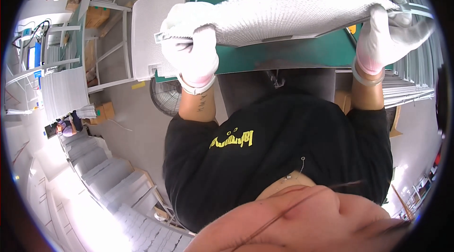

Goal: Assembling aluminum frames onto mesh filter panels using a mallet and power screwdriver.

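Observation:
A white sheet with a fine mesh-like texture [298,13] is held up above the green tabletop, bowed along its upper edge. My left hand [194,46], in a white glove, is closed around the sheet's left end, where a narrow pale edge pokes out beside the fingers. At the other end my gloved right hand [385,39] grips the right corner, its thumb against the near edge. Some of its fingers stretch out to the right, next to a thin white strip [418,10]. The far side of the sheet is hidden.
The green table [283,58] lies beneath my hands. On its left is a stack of white sheets [151,30]; long pale strips [411,70] are stacked at the right. A fan [165,96] stands below the table's left side. White racks [106,44] and cardboard boxes [104,110] are farther left.

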Tool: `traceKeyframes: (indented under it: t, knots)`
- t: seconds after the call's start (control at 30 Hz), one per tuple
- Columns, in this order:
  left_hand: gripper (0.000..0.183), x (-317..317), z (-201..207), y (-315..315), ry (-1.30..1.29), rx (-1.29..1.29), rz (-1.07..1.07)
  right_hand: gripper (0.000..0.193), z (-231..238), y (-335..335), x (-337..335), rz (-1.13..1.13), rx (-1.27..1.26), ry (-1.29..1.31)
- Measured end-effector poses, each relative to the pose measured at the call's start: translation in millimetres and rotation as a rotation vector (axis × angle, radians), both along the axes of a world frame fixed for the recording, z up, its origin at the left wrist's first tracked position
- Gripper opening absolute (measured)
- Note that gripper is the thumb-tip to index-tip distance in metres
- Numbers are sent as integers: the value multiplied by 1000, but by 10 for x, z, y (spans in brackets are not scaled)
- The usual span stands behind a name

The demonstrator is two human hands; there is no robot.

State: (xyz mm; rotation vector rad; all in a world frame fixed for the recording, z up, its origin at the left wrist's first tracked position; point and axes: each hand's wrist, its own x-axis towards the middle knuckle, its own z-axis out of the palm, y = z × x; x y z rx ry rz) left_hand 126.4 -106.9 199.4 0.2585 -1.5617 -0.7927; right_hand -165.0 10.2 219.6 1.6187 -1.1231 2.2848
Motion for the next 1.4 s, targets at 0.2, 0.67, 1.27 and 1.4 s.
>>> traceKeyframes:
  t: [0.2, 0.67, 1.27, 1.4]
  knots:
    - [18, 22, -44, -69, -34, -41, 143, 71, 308, -55, -169, 319, 80, 198]
    - [17, 175, 444, -29, -149, 96, -116, 30, 1616, 55, 122, 130, 1020, 1014]
    - [64, -194, 212, -6, 229, -171, 536, 47, 1185, -693, 198, 441, -149, 1196]
    - [35, -202, 107, -25, 137, -276, 631, 51, 1085, -805, 247, 477, -404, 1140]
